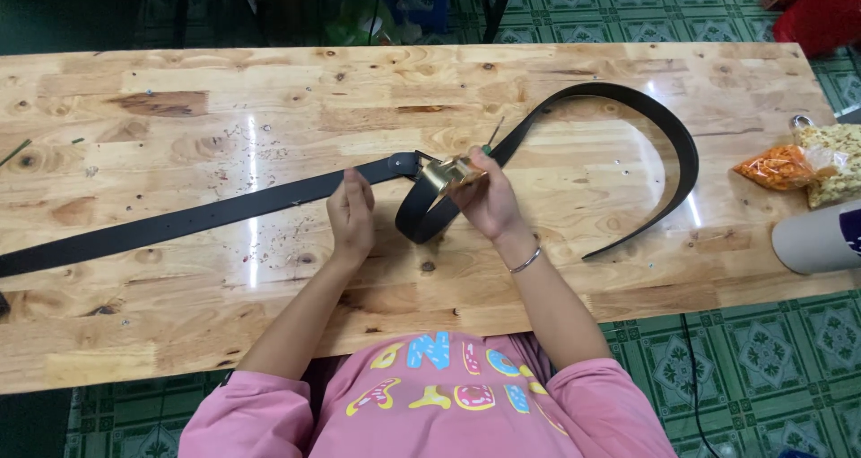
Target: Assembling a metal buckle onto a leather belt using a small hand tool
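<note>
Gripping a brass-coloured buckle (pixel 448 172) and a thin screwdriver (pixel 491 139), the right hand (pixel 489 202) was closed just above the wooden table (pixel 269 108). The left hand (pixel 352 218) was curled beside it; whether anything was pinched in its fingers could not be told, since the view was poor there. One black belt (pixel 206 211) was stretched leftward from the buckle, a short loop (pixel 421 220) was hung beneath it, and a second strap (pixel 664 144) was curved away rightward. At the table's right edge, two clear bags were laid: one (pixel 778 167) filled with orange snacks, one (pixel 830 162) with pale ones. A single white cylinder (pixel 816 238) was lying nearby.
</note>
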